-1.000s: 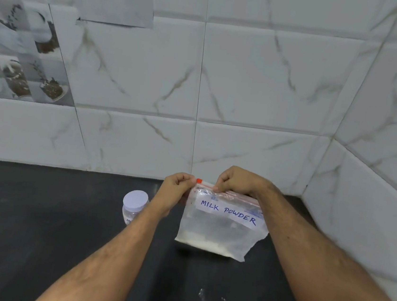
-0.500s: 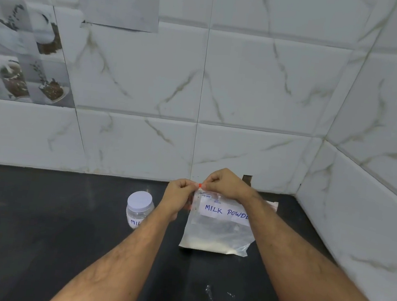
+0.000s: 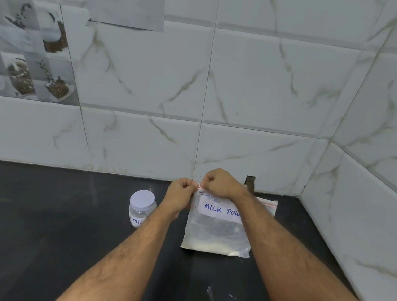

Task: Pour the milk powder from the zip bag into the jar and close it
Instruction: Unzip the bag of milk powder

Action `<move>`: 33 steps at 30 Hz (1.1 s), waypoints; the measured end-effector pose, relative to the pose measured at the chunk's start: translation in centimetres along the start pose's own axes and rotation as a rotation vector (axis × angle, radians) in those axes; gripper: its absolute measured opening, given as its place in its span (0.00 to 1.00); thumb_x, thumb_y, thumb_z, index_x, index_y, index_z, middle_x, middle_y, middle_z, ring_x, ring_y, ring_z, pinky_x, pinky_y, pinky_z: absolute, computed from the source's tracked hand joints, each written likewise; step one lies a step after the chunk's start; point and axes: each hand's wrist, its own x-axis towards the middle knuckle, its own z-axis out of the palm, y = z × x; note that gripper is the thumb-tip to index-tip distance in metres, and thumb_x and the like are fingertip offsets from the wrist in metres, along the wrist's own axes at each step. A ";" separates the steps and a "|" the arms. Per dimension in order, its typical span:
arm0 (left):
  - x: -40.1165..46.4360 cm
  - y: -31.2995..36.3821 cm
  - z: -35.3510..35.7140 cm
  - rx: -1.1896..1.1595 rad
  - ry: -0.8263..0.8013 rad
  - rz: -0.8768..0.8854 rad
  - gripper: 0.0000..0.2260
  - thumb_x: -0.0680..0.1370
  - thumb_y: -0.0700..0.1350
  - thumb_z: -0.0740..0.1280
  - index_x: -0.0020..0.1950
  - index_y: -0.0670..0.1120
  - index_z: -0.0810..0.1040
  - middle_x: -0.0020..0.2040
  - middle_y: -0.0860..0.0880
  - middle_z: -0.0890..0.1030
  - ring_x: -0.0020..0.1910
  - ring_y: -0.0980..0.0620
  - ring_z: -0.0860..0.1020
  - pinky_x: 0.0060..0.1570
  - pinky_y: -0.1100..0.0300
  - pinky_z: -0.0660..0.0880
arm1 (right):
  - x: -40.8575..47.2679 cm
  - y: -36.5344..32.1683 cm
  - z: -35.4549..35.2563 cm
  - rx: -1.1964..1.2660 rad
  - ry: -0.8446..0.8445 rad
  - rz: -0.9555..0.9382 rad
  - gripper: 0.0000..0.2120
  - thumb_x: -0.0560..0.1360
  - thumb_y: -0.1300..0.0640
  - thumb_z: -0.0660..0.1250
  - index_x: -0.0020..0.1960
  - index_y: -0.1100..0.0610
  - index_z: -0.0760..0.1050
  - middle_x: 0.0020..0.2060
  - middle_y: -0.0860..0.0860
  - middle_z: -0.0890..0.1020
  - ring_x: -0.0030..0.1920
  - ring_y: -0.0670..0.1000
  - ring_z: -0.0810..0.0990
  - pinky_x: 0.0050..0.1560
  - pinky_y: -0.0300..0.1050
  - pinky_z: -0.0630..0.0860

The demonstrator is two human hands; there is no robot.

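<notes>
Though forearm-hidden, zip bag [image 3: 215, 229] label half-legible

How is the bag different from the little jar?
The zip bag is soft, flat and wide; the jar is round, stiff and smaller. Both hands, left and right, pinch the zip bag's top corner; nothing touches the jar. The jar has a white lid on; the zip bag has a red strip. Both are see-through with handwritten labels.
</notes>
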 end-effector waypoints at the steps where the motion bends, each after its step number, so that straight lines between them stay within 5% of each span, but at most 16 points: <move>1: 0.2 -0.1 -0.1 0.007 0.006 0.001 0.08 0.81 0.42 0.65 0.42 0.45 0.79 0.41 0.44 0.82 0.42 0.45 0.79 0.53 0.37 0.79 | 0.1 0.1 0.0 -0.005 0.004 0.006 0.06 0.77 0.58 0.66 0.45 0.55 0.82 0.47 0.52 0.84 0.48 0.51 0.81 0.51 0.45 0.77; 11: 1.5 0.0 -0.2 0.023 0.035 -0.012 0.09 0.82 0.41 0.64 0.42 0.43 0.77 0.43 0.42 0.82 0.42 0.47 0.80 0.46 0.47 0.82 | 0.0 1.7 -0.9 -0.034 0.046 0.030 0.07 0.77 0.60 0.65 0.44 0.54 0.81 0.44 0.48 0.83 0.48 0.49 0.80 0.52 0.43 0.75; 16: 2.2 -0.4 -0.4 0.059 0.042 -0.031 0.09 0.82 0.43 0.65 0.42 0.45 0.78 0.44 0.43 0.83 0.44 0.46 0.80 0.54 0.40 0.81 | -0.5 2.8 -1.8 -0.046 0.051 0.044 0.06 0.78 0.59 0.67 0.48 0.58 0.83 0.50 0.52 0.85 0.50 0.50 0.80 0.57 0.47 0.77; 19: 2.4 -0.4 -0.6 0.091 0.056 -0.030 0.09 0.81 0.43 0.65 0.42 0.45 0.78 0.45 0.43 0.84 0.45 0.46 0.80 0.54 0.39 0.80 | -0.9 3.4 -2.4 -0.040 0.057 0.055 0.06 0.78 0.60 0.66 0.47 0.58 0.82 0.45 0.49 0.84 0.49 0.49 0.79 0.54 0.44 0.76; 33: 3.1 -0.1 -1.4 0.143 0.073 -0.002 0.08 0.82 0.43 0.64 0.44 0.44 0.78 0.44 0.45 0.81 0.44 0.49 0.76 0.39 0.57 0.74 | -3.0 6.1 -5.0 -0.048 0.082 0.103 0.06 0.78 0.60 0.67 0.43 0.54 0.80 0.44 0.50 0.83 0.47 0.49 0.79 0.50 0.41 0.72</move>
